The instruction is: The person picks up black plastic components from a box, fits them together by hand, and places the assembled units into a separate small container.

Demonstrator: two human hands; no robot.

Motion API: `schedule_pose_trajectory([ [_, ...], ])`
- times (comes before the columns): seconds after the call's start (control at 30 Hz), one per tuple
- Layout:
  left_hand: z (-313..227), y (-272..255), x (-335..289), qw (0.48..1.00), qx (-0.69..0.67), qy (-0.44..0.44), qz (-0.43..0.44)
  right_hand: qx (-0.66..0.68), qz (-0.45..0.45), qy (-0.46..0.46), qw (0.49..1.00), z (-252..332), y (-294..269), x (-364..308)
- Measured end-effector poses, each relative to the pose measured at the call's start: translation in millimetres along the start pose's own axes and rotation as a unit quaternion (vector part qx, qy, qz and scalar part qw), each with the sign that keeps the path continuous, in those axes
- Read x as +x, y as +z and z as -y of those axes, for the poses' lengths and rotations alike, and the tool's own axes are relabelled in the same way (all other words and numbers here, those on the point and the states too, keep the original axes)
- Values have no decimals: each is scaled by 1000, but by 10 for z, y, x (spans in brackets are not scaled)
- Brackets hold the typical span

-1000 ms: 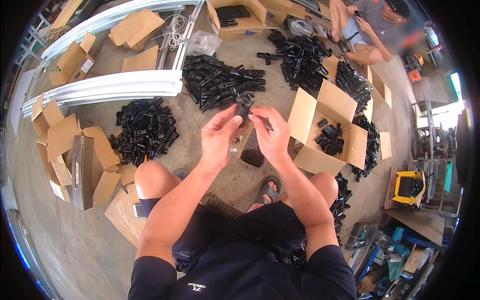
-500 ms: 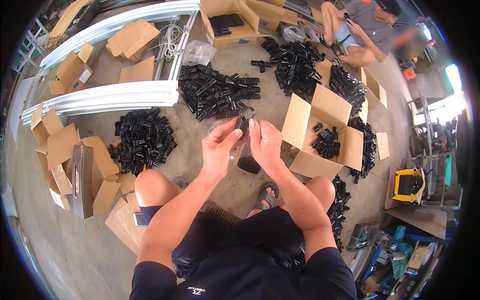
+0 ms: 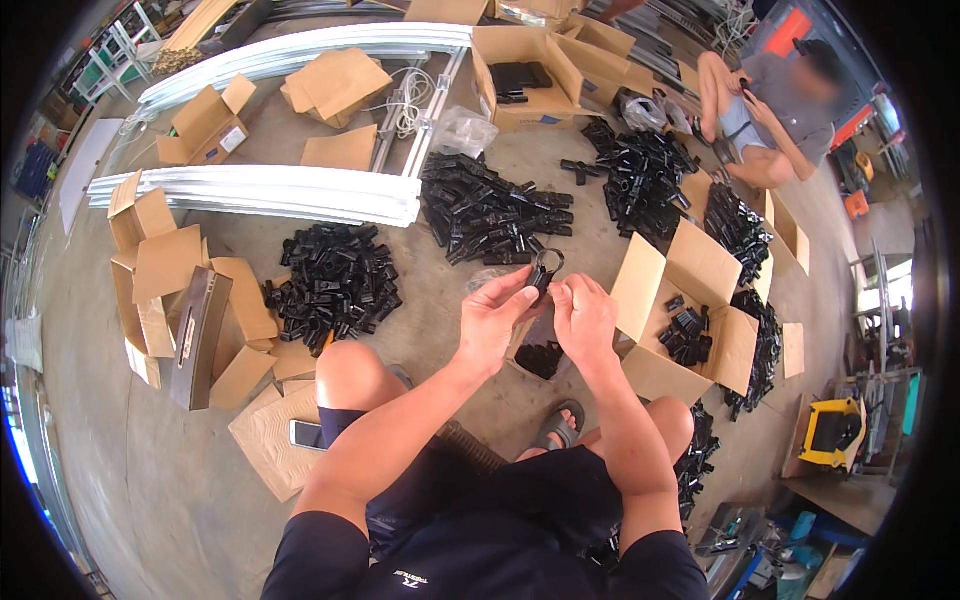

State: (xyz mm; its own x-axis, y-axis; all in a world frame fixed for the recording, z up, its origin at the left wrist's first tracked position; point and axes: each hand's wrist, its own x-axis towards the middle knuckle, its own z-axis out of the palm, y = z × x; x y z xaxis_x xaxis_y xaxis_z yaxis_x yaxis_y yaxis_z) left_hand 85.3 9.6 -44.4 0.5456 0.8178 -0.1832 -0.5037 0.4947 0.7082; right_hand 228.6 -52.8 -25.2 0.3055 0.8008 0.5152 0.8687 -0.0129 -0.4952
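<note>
A black plastic clamp with a round open ring at its top point(image 3: 548, 263) is pinched in my left hand point(image 3: 492, 318), ring pointing away from me. Close by on its right, my right hand point(image 3: 584, 312) has its fingers and thumb pressed together beside the clamp's lower part. Whether a small piece sits between those fingertips is hidden. Under my hands stands a small container with small black parts point(image 3: 540, 358). To the right, an open cardboard box point(image 3: 655, 368) holds several black clamps.
Piles of black clamps lie on the floor at left point(image 3: 335, 285), ahead point(image 3: 490, 215) and far right point(image 3: 640, 180). White metal rails point(image 3: 260, 195) lie at the far left. A phone point(image 3: 307, 434) rests on cardboard by my left knee. Another person point(image 3: 770, 110) sits at the far right.
My view has turned, so the scene sits further right in the picture. The right hand has drawn slightly down from the ring; the left still holds the clamp.
</note>
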Motion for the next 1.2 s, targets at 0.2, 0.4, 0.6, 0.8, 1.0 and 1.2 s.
schedule_pose_trajectory([
  [0.2,1,-2,-1,1000,-4,-2,-4,26,11,25,999,62,27,-20],
  [0.4,29,-61,10,1000,2,-17,-23,31,32,12,999,50,-71,35],
  [0.6,41,-81,-10,999,1,-30,-17,3,25,-2,1000,13,21,-41],
  [0.8,33,-54,-7,999,3,-32,-40,49,19,-1,999,67,-5,-39],
  [1.0,32,-86,-5,999,13,-27,-40,-17,32,-26,999,-13,44,-60],
  [1.2,15,-60,-15,999,11,-33,-31,19,12,3,1000,17,75,-71],
])
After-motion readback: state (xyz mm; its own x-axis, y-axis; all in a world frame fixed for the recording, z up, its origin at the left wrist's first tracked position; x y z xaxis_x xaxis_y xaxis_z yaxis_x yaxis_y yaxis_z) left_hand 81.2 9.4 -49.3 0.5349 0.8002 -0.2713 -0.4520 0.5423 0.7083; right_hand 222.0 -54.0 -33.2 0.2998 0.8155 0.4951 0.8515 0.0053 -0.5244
